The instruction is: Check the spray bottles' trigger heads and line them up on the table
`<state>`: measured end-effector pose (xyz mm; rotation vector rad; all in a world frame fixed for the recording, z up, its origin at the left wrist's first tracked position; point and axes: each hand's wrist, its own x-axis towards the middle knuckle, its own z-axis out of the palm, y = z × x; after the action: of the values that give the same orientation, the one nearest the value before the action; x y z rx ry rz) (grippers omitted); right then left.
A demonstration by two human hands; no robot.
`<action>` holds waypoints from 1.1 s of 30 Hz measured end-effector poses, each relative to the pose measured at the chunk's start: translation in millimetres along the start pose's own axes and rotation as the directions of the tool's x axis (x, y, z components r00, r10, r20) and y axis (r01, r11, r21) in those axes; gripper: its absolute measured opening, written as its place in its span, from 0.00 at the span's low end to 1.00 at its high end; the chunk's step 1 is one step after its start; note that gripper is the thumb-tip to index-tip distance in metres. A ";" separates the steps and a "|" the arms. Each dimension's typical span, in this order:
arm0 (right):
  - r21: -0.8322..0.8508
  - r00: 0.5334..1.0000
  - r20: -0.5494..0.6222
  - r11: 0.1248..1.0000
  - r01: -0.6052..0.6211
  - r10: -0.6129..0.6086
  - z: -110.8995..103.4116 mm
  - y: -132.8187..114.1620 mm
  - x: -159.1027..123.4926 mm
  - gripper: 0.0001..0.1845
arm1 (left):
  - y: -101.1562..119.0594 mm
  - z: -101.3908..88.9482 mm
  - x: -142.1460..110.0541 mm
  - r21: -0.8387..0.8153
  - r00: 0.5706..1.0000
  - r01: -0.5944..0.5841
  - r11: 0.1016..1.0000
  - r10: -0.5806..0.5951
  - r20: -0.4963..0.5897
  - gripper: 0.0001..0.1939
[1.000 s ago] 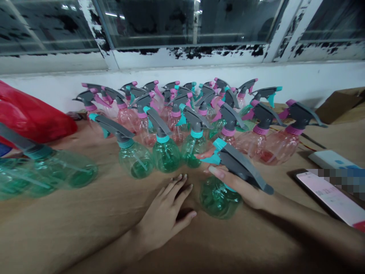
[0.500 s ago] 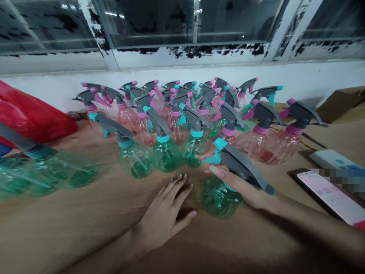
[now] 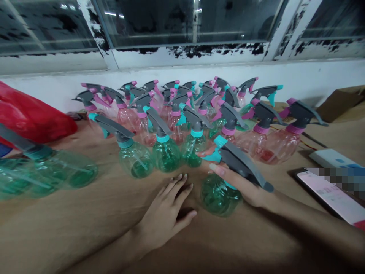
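My right hand [image 3: 242,182] is wrapped round the neck of a green spray bottle [image 3: 219,196] with a grey and turquoise trigger head. That bottle stands close in front of me, its nozzle turned to the left. Palm down on the tabletop [image 3: 85,224], my left hand [image 3: 168,213] lies with its fingers stretched out and holds nothing. Just beyond its fingertips stand a green spray bottle [image 3: 167,154] and another green spray bottle [image 3: 194,148], both upright. A third green spray bottle [image 3: 135,160] is to their left.
Several pink spray bottles [image 3: 128,118] and green ones crowd together before the white wall [image 3: 65,85]. More green bottles [image 3: 81,169] are at the left, near a red plastic bag [image 3: 31,114]. At the right lie a phone [image 3: 327,194], a white box-shaped device [image 3: 333,158] and a cardboard box [image 3: 342,102].
The green spray bottle in my right hand has shifted very slightly. My left hand and the other bottles have stayed in place.
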<state>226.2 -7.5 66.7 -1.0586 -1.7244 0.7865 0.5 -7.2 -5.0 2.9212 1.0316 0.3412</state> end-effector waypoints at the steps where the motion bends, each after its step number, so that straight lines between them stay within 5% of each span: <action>1: -0.003 1.000 -0.001 1.000 -0.005 0.005 -0.5 -1.0 -0.3 0.12 | -0.1 0.1 -0.1 0.002 1.000 0.001 1.000 -0.001 0.001 0.28; 33: 0.052 0.999 0.006 0.998 -0.040 0.039 0.2 -1.1 -1.7 0.13 | 0.5 -0.6 -0.2 -0.033 1.000 0.015 0.999 -0.015 0.007 0.27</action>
<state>226.0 -9.5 66.9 -1.0585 -1.6828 0.8558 0.5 -7.7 -4.4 2.8817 1.0360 0.3442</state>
